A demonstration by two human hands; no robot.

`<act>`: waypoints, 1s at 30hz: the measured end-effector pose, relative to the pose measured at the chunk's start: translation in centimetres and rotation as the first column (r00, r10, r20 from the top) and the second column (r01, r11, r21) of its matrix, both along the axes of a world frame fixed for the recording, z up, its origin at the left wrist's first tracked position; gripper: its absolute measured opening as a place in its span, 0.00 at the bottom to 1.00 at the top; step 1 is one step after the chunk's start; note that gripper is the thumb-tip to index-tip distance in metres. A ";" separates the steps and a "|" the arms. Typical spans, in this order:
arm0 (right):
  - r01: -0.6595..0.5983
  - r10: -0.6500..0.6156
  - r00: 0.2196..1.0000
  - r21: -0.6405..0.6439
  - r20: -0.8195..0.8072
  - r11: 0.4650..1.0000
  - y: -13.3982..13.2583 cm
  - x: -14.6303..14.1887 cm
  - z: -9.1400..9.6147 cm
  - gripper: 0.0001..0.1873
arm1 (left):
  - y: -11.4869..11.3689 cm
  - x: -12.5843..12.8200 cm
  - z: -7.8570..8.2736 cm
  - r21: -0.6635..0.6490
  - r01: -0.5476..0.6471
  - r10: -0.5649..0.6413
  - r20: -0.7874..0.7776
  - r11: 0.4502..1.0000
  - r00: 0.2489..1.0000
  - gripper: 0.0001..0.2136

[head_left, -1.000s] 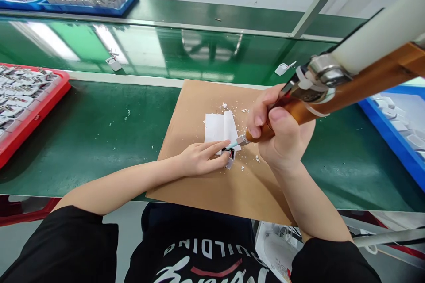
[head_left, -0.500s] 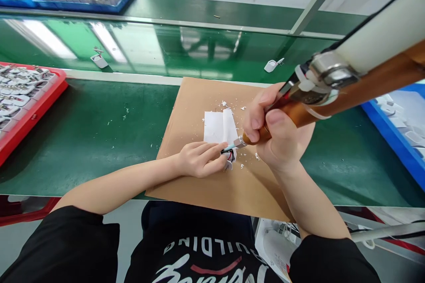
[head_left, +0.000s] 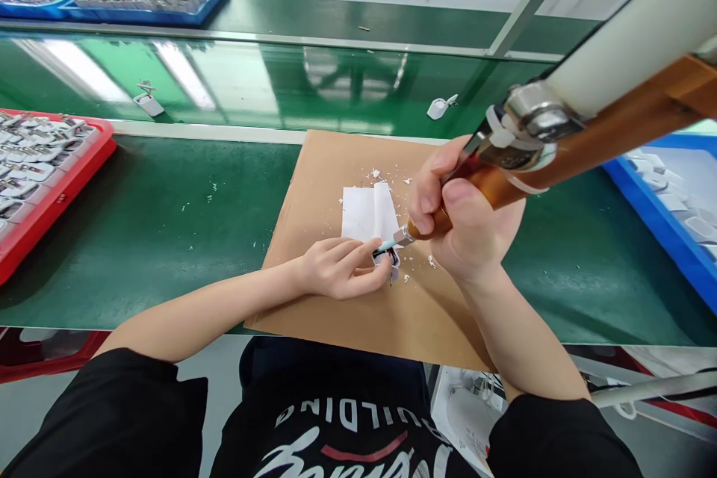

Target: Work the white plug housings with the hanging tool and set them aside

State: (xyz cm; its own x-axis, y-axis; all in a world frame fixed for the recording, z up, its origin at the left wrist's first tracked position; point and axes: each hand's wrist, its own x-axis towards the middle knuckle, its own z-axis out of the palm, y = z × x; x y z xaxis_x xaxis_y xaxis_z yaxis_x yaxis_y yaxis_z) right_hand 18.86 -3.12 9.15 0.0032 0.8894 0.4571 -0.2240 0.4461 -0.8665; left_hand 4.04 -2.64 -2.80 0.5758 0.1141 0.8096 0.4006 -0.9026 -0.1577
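My left hand (head_left: 341,267) rests on the cardboard with thumb and forefinger closed around a small white plastic housing (head_left: 394,261). Dark parts show inside it; the fingers hide much of the rest. My right hand (head_left: 470,220) is wrapped around the orange-brown handle of what looks like a glue-dispensing gun (head_left: 507,175). Its pale blue tip (head_left: 385,246) is at the housing, close to my left fingertips; whether it touches cannot be made out. Just beyond lies a folded white paper (head_left: 364,213).
Under the work is a cardboard sheet (head_left: 328,164) with white crumbs. A red tray (head_left: 104,153) of white parts stands left, a blue tray (head_left: 644,205) right. Behind, single white parts (head_left: 149,103) lie on a shiny green belt (head_left: 347,89); filled blue trays (head_left: 196,13) sit farther back.
The white parts on the belt have shifted left. My left thumb has moved onto the housing, which looks turned slightly. The gun has moved slightly left, its tip still at the housing.
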 end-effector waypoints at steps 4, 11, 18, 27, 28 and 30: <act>0.009 -0.009 1.000 0.017 0.007 1.000 0.1 -0.1 0.0 0.13 | 0.1 -0.1 -0.2 -0.099 0.026 -0.028 -0.025 0.995 0.999 0.08; 0.027 -0.027 0.999 -0.015 -0.028 1.000 -0.1 -0.3 -0.1 0.14 | 0.0 0.3 0.2 0.061 -0.021 0.018 0.050 0.998 0.999 0.04; 0.077 -0.077 0.996 -0.005 0.039 0.997 0.0 -0.2 -0.3 0.19 | 0.1 0.1 -0.5 0.024 -0.035 0.035 -0.004 0.999 0.999 0.09; 0.051 -0.050 0.999 0.055 -0.014 0.997 0.0 -0.2 -0.2 0.11 | 0.0 0.4 0.6 0.101 -0.034 0.029 0.055 0.994 0.998 0.04; 0.033 -0.031 0.999 0.063 -0.031 0.997 0.0 -0.1 -0.3 0.09 | 0.0 0.4 0.6 0.089 -0.040 0.036 0.043 0.995 0.998 0.04; 0.008 -0.004 0.999 0.078 -0.052 0.997 0.1 -0.1 -0.3 0.06 | 0.1 0.4 0.5 0.086 -0.058 0.056 0.023 0.995 0.998 0.05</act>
